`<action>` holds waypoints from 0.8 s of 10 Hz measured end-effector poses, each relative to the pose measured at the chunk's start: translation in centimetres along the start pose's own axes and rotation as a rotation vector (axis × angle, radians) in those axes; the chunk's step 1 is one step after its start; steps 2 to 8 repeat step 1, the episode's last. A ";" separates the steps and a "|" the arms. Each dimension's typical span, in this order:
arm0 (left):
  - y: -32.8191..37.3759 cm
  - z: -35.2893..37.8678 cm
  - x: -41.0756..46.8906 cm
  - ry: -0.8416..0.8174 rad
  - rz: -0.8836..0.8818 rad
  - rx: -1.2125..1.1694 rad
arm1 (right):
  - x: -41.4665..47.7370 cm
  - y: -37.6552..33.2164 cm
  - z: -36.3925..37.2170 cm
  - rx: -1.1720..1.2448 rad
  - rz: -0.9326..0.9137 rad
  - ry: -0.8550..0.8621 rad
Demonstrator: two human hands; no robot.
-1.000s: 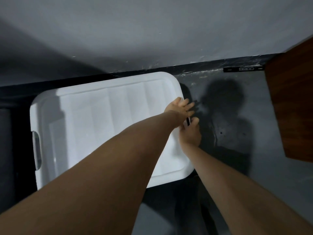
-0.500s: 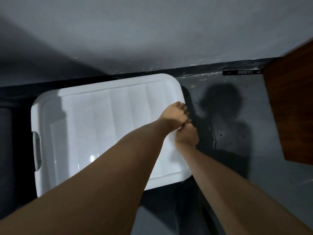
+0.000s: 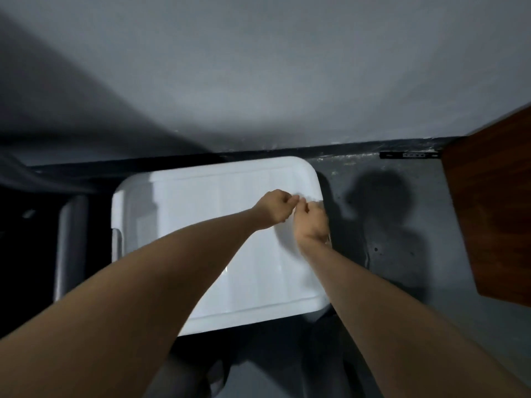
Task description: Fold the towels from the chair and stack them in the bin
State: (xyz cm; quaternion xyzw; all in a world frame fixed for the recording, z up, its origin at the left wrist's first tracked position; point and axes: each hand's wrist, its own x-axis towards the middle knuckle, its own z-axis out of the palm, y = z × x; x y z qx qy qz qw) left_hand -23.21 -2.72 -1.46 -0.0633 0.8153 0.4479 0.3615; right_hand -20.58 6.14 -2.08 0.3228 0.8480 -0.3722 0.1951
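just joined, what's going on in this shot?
A person reaches both arms down to a white bin on the dark floor. The left hand and right hand sit close together at the bin's right rim, near its far corner, with fingers curled. The blur hides whether they grip the edge or something on it. No towel is in view, so no stacking shows yet. A brown wooden panel stands at the right.

Probably a dim room in a home: a white plastic bin (image 3: 201, 225) is sitting on a grey floor (image 3: 431, 326) by a plain grey wall (image 3: 258, 81), wooden furniture (image 3: 494, 225) standing alongside.
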 end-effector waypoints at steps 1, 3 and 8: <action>3.3 -5.2 -4.0 0.070 -0.046 -0.241 | -3.9 -6.3 -1.6 0.382 0.081 -0.108; 3.3 -5.2 -4.0 0.070 -0.046 -0.241 | -3.9 -6.3 -1.6 0.382 0.081 -0.108; 3.3 -5.2 -4.0 0.070 -0.046 -0.241 | -3.9 -6.3 -1.6 0.382 0.081 -0.108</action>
